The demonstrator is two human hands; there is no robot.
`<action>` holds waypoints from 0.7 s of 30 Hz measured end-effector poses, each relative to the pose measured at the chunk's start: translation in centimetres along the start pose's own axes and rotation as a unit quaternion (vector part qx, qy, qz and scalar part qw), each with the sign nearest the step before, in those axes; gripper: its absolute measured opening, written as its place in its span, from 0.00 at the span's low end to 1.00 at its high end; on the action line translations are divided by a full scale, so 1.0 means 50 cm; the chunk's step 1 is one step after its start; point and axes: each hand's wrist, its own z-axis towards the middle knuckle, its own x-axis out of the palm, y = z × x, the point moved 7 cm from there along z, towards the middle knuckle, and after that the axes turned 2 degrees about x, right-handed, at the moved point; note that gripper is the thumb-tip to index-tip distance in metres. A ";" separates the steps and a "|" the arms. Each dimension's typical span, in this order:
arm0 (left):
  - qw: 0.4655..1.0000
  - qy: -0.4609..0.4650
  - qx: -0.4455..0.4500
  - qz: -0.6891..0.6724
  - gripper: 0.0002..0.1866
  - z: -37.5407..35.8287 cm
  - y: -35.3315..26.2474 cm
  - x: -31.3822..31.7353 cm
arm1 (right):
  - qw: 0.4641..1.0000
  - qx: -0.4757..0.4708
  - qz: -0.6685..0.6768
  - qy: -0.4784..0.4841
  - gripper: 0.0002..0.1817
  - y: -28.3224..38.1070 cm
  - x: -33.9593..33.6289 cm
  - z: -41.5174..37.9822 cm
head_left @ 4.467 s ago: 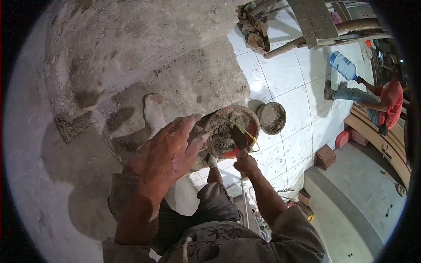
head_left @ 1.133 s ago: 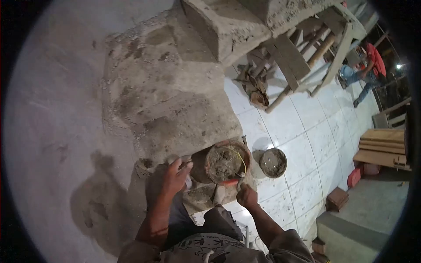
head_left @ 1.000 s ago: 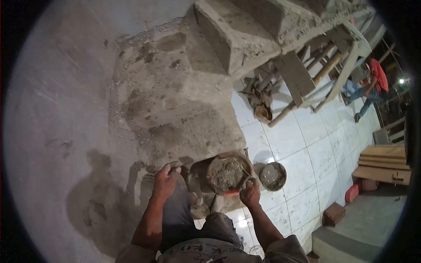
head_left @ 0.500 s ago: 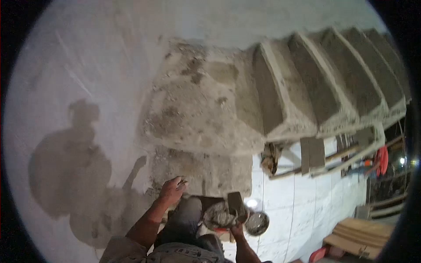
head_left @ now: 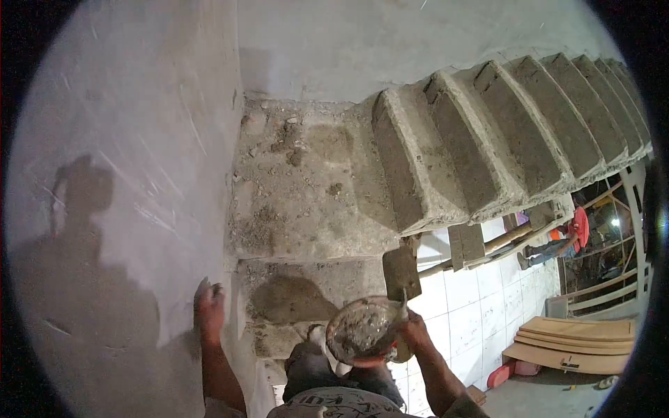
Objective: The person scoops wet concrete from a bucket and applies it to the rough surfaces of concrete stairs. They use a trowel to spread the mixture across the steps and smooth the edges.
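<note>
My right hand [head_left: 416,331] is closed at the edge of a round, mortar-smeared pan [head_left: 361,333], which is held in front of my legs. A trowel [head_left: 401,270] with a flat rectangular blade stands up from that same hand, its handle running down to my fingers. Grey wet-looking material and lumps lie inside the pan. On the other side, my left hand [head_left: 210,306] is against the plastered wall [head_left: 167,209], fingers partly bent and apart, with nothing seen in it. Below me are my knees and a light shoe on the concrete steps.
A rough concrete landing [head_left: 300,202] with loose rubble lies ahead. Concrete stairs [head_left: 481,132] rise to the right. Past the open right edge, a white tiled floor [head_left: 481,299] lies lower, with stacked brown boards [head_left: 571,341]. A person in red [head_left: 577,230] is farther off.
My left hand has moved left to the wall. The pan and trowel have come up closer, held by my right hand. The view has shifted over the steps, and the second round container no longer shows.
</note>
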 end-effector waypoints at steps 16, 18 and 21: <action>0.985 0.130 -0.102 0.052 0.25 -0.013 -0.042 -0.018 | 0.970 -0.151 0.187 0.034 0.20 0.427 0.014 0.121; 0.992 0.105 -0.056 -0.036 0.24 -0.010 -0.008 -0.005 | 0.967 -0.171 0.179 0.064 0.20 0.473 0.033 0.173; 0.981 0.119 -0.150 -0.010 0.20 -0.010 -0.108 -0.020 | 0.972 -0.051 0.216 0.080 0.19 0.459 0.042 0.217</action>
